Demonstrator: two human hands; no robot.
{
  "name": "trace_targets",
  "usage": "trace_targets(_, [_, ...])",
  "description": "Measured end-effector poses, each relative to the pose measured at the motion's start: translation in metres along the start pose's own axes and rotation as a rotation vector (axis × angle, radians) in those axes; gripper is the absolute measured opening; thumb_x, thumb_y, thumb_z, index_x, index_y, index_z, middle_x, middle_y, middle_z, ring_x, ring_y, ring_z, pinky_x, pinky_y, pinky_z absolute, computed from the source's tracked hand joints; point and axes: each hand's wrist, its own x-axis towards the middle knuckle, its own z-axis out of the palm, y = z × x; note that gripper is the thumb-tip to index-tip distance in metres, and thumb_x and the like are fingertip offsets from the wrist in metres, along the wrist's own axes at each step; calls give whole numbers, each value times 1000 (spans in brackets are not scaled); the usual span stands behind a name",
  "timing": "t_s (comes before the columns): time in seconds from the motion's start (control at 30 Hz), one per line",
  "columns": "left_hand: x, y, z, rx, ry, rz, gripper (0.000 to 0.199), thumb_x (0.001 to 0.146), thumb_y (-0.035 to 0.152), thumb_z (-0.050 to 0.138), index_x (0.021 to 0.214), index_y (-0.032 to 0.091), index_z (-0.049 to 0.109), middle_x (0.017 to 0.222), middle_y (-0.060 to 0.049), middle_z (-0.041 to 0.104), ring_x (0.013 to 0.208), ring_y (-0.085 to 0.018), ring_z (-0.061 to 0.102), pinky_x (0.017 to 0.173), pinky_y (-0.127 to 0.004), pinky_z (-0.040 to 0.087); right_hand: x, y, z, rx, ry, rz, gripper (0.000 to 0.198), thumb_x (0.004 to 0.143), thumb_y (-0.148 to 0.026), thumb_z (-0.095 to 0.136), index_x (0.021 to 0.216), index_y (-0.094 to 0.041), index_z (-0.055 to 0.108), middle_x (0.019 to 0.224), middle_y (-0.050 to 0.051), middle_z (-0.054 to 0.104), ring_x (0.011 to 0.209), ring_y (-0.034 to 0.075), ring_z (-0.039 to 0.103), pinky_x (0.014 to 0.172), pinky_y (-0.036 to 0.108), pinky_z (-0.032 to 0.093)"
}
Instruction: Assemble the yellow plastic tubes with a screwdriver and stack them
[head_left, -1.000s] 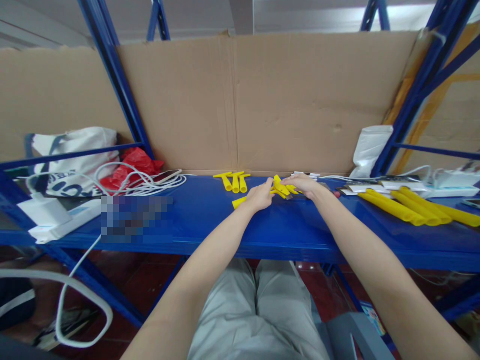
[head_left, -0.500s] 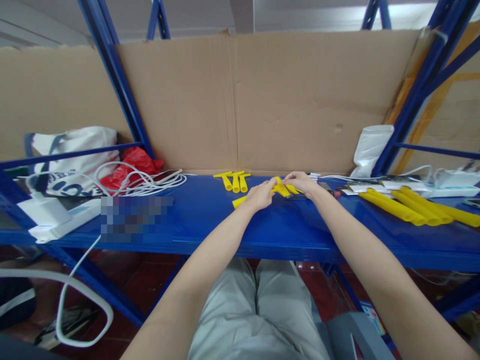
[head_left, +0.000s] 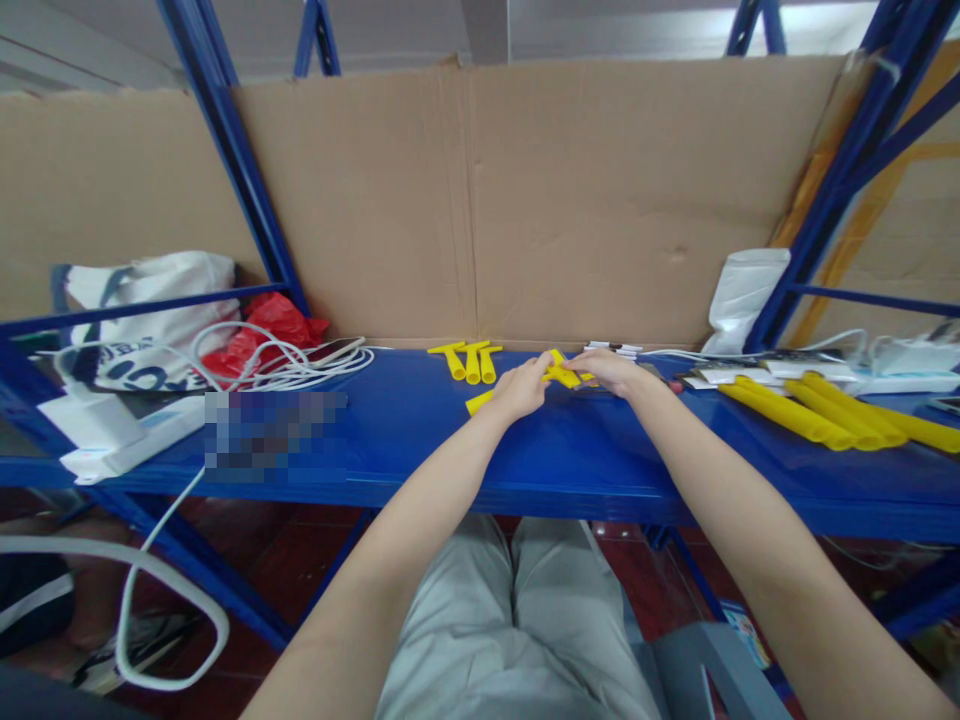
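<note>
My left hand [head_left: 520, 390] is closed around a yellow tube [head_left: 480, 402]. The tube's plain round end sticks out at the lower left, below my wrist, and its split, spread end shows between my hands. My right hand [head_left: 609, 370] is at that spread end with its fingers bent onto a yellow flap; the fingertips are partly hidden. Behind my left hand, several T-shaped yellow tube pieces [head_left: 472, 364] stand in a row near the cardboard. A dark flat item lies under my right hand, too covered to name.
Several yellow tubes [head_left: 817, 415] lie on the blue shelf [head_left: 420, 440] at the right, by white strips and a white pouch [head_left: 746, 300]. A power strip [head_left: 135, 440], coiled white cable, red plastic bag [head_left: 270, 325] and white cloth bag [head_left: 150, 320] are at the left. Cardboard [head_left: 585, 200] closes the back.
My right hand has shifted slightly at the tube's spread end, and the flaps lie at a somewhat different angle. My left hand keeps its hold in nearly the same place.
</note>
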Motion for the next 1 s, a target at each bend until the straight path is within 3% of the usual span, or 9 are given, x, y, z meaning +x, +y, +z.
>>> trace_targets(0.13, [1, -1, 1, 16, -5, 4, 32, 88, 20, 44, 119, 22, 45, 123, -7, 56, 115, -21, 52, 93, -33, 43, 1, -1, 0, 118, -57, 64, 18, 80, -29, 60, 81, -13, 66, 84, 9, 69, 71, 11, 59, 68, 23, 46])
trace_targets(0.4, [1, 0, -2, 42, -22, 27, 26, 88, 20, 44, 113, 22, 50, 121, -6, 57, 113, -21, 53, 93, -32, 43, 3, 1, 3, 119, -39, 92, 16, 82, -26, 57, 87, -13, 66, 82, 6, 68, 68, 9, 57, 70, 23, 46])
trace_targets(0.77, [0, 2, 0, 47, 2, 25, 31, 88, 20, 45, 118, 18, 52, 115, -10, 59, 105, -23, 58, 89, -34, 45, 6, 3, 6, 197, -30, 86, 12, 77, -24, 63, 76, -12, 66, 69, 4, 66, 59, 7, 51, 63, 19, 43])
trace_targets(1.0, [1, -3, 1, -14, 51, 61, 42, 88, 20, 46, 129, 25, 50, 108, -6, 62, 102, -20, 59, 91, -32, 44, 8, 6, 3, 176, -16, 45, 15, 77, -28, 62, 76, -13, 65, 69, 4, 65, 60, 8, 52, 61, 20, 41])
